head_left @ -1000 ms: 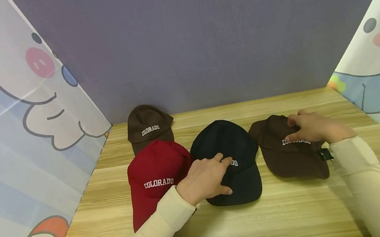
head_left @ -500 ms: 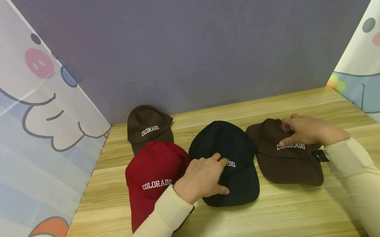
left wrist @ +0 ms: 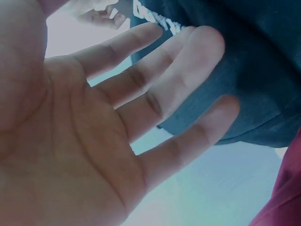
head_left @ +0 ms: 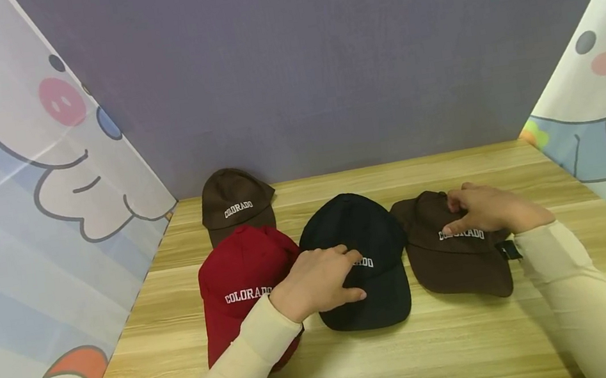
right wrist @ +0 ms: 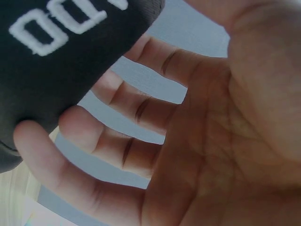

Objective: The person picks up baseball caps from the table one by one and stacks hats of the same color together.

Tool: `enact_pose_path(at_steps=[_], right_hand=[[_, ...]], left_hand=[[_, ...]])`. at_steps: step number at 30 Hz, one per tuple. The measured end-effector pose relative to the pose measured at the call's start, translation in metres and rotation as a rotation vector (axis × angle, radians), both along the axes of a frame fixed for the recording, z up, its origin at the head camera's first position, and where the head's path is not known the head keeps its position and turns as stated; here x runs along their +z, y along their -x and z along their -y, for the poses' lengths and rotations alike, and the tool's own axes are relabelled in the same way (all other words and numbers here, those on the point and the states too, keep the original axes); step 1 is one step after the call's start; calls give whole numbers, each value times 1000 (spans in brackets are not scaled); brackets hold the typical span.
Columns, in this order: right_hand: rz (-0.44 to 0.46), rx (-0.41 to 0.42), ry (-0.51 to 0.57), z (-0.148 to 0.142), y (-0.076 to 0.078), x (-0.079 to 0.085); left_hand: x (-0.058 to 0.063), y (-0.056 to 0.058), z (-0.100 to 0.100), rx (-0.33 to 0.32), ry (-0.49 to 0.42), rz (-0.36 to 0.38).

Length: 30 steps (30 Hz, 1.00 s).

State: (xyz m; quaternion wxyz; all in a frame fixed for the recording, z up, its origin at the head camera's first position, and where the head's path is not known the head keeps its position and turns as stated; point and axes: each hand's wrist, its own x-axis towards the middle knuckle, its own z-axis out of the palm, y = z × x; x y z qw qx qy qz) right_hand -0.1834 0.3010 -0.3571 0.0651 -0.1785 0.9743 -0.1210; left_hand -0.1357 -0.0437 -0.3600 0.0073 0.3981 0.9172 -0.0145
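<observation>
Four caps would be one row too many to call tidy: a black cap [head_left: 350,224] lies in the middle, brim towards me, with white lettering partly covered. Over its front left side my left hand [head_left: 313,281] hovers low, fingers loosely extended and thumb apart; the left wrist view shows its palm with nothing in it. To the right is a dark brown cap [head_left: 457,271] reading COLORADO, a dark strap at its side. My right hand [head_left: 486,211] touches its crown, and in the right wrist view the relaxed fingertips [right wrist: 80,125] rest along the fabric.
A red COLORADO cap [head_left: 246,261] lies left of the black one, partly behind my left sleeve. Behind it another brown cap [head_left: 234,192] stands near the grey back wall [head_left: 321,70]. Cartoon-printed cloths [head_left: 44,206] flank the wooden table [head_left: 420,360].
The right-hand brown cap has shifted a little left and towards me along with my right hand. My left hand has drifted slightly left, its thumb rising a bit.
</observation>
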Motion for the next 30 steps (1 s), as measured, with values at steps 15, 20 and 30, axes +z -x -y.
enact_pose_path(at_steps=[15, 20, 30], right_hand=[[31, 7, 24, 0, 1, 1], [44, 31, 75, -2, -1, 2], [44, 89, 139, -18, -3, 6]], left_hand=[[54, 16, 57, 210, -395, -272], [71, 30, 98, 361, -534, -280], [70, 61, 179, 581, -661, -239]])
